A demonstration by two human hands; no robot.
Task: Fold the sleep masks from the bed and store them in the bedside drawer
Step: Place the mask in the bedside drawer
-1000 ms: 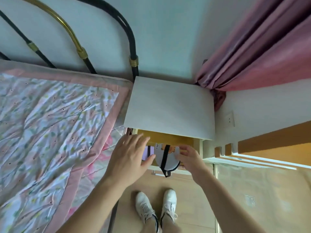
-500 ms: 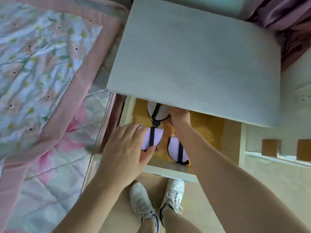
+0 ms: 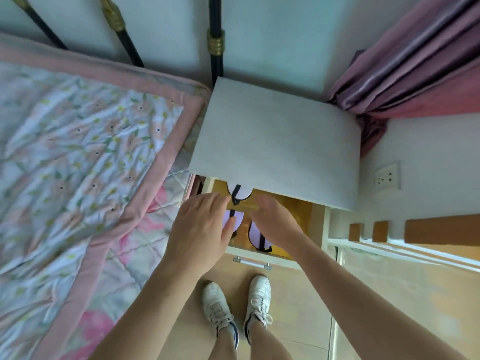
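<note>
While both hands work inside the open drawer, we note:

Drawer (image 3: 318,224): pulled part-way out under the bedside cabinet top (image 3: 280,149), so we can drop masks in w/o moving away from the bed (image 3: 78,157).

Masks: three folded ones lie in it. White one (image 3: 245,194) at the back, half under the top; lilac one (image 3: 235,219) front-left; another lilac one (image 3: 255,236) front-centre. Spread apart, prob. so each stays folded.

Left hand (image 3: 200,229): our grip is loose, fingers flat, thumb touching the front-left lilac mask; looks like pressing it in place, not pinching.

Right hand (image 3: 275,222): blurred; palm down over the front-centre mask. Can't tell if it holds anything.

Hidden: back of drawer & rest of white mask under the top; strap ends partly covered by hands.

Bed: no masks visible on the part in view; rest cut off.
</note>
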